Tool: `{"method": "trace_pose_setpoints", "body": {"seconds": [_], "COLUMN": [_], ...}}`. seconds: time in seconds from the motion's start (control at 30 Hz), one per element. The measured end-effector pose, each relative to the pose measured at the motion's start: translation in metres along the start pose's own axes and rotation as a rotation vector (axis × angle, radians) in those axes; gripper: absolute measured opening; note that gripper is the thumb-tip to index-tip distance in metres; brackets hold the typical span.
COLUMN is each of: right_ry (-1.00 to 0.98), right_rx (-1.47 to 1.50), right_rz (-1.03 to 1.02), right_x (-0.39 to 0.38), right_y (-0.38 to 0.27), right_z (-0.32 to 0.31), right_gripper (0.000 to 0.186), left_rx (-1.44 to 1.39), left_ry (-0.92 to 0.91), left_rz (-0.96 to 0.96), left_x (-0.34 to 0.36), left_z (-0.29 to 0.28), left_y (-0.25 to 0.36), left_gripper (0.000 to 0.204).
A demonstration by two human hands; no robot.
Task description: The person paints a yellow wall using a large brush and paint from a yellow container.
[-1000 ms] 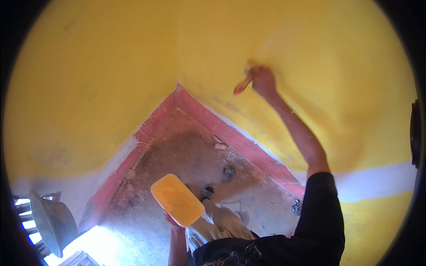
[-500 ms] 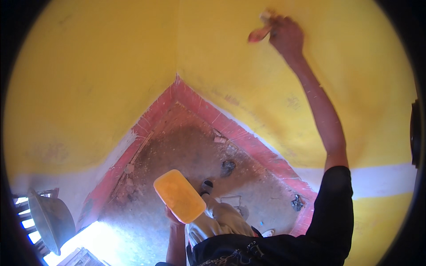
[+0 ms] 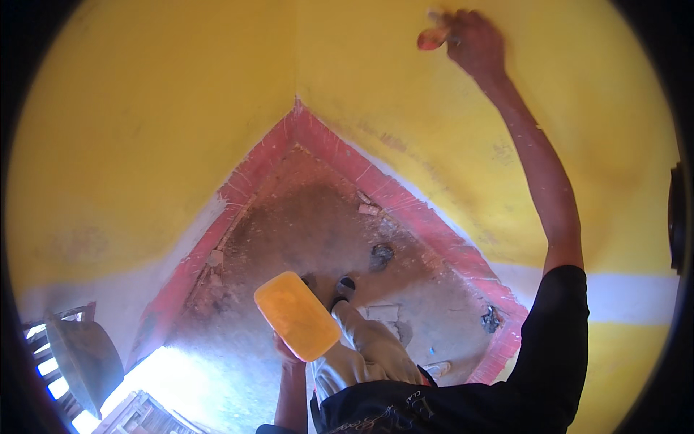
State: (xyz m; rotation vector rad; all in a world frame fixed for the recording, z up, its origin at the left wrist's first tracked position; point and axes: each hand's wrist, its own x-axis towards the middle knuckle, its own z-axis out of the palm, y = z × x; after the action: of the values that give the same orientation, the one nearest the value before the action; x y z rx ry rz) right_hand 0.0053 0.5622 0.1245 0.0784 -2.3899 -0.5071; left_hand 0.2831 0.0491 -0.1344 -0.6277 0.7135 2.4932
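At the lower left, a dark rounded pan [image 3: 83, 362] sits beside a wooden frame [image 3: 58, 322]. Toward the middle, the left hand [image 3: 288, 352] is curled shut around the underside of a flat yellow tray [image 3: 296, 315], holding it up at about waist level over the dusty floor [image 3: 303, 217]. The tray is an oblong with rounded corners; its long axis runs from upper left to lower right, and its broad face is turned upward. Half a second ago it lay in nearly the same place and at the same slant.

The red skirting band [image 3: 405, 210] meets in the corner between the two yellow walls [image 3: 144, 130]. High on the right wall, the right hand [image 3: 473, 40] is closed around a paintbrush [image 3: 434, 36], whose orange-red head points left and slightly down, its length lying roughly level against the paint. A second ago this hand was far lower on the wall; it has since climbed, and the arm is now stretched nearly straight, with the black sleeve [image 3: 560, 340] at the shoulder.
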Motion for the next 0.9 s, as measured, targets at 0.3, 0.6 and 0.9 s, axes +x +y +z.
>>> {"method": "trace_pose_setpoints", "body": {"seconds": [0.3, 0.6, 0.9], "right_ry": [-0.307, -0.1, -0.204], "right_rx": [0.126, 0.037, -0.002], "right_rz": [-0.033, -0.041, 0.007], "right_x": [-0.125, -0.017, -0.096], "right_y": [-0.072, -0.029, -0.039], "right_z": [0.119, 0.027, 0.05], "right_gripper": [0.029, 0.032, 0.035], "left_rx": [0.022, 0.682, -0.109], "left_ry": [0.057, -0.003, -0.137], "left_rz": [0.037, 0.148, -0.067], "left_x": [0.024, 0.022, 0.029], "left_z": [-0.021, -0.056, 0.018], "left_y": [-0.013, -0.011, -0.002], "left_gripper": [0.045, 0.045, 0.049]}}
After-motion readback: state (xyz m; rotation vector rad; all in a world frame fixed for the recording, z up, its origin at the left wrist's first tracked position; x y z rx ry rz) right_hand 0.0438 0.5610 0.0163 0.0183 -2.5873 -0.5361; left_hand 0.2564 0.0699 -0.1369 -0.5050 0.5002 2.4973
